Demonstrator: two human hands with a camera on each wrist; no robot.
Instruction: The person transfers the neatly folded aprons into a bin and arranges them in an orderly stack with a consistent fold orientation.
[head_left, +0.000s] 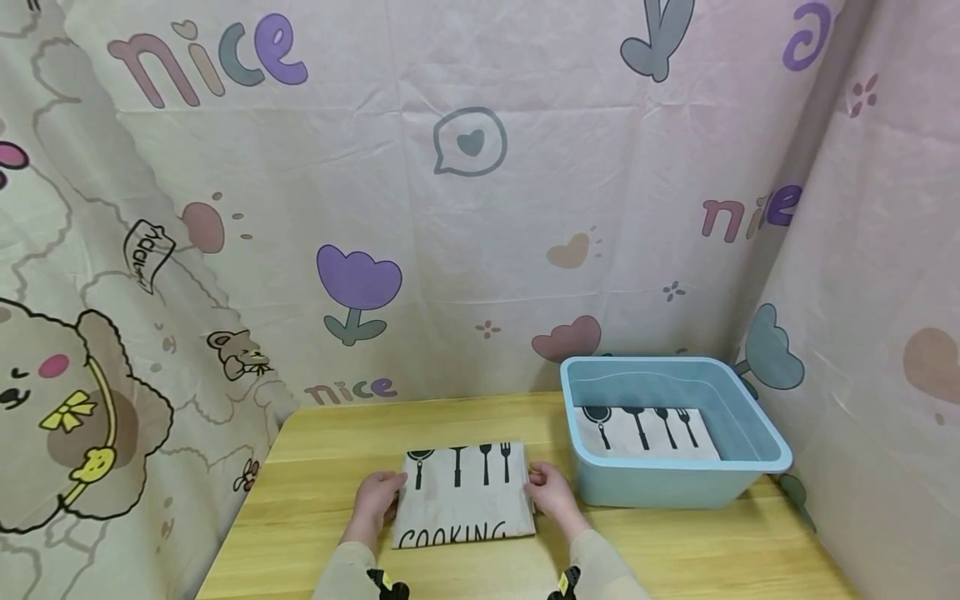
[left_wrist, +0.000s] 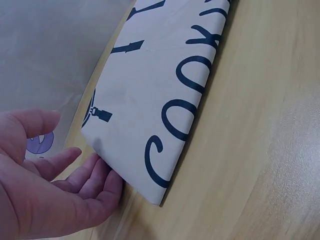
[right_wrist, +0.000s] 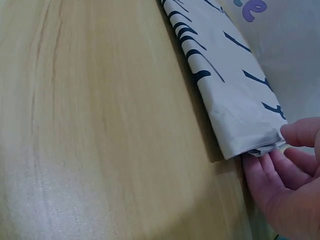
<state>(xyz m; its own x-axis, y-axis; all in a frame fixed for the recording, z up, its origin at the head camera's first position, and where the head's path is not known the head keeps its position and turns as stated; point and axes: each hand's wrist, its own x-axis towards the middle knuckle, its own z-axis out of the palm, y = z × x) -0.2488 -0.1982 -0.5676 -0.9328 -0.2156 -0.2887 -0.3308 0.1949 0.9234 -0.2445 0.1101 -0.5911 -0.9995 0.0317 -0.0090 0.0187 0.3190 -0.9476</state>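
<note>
A folded white cloth (head_left: pixel 465 500) printed with dark kitchen utensils and the word "COOKING" lies on the wooden table (head_left: pixel 300 500). At its left edge is my left hand (head_left: pixel 377 497); in the left wrist view its lower fingers (left_wrist: pixel 102 187) touch the cloth's edge, tips partly hidden, while the thumb stands apart. My right hand (head_left: pixel 552 493) pinches the opposite edge. The right wrist view shows that thumb (right_wrist: pixel 300 132) at the top layer and the fingers beneath the folded layers.
To the right stands a light blue plastic bin (head_left: pixel 660 487), with a similar folded printed cloth (head_left: pixel 645 433) inside. Pale curtains (head_left: pixel 480 217) with cartoon prints hang behind the table and along both sides.
</note>
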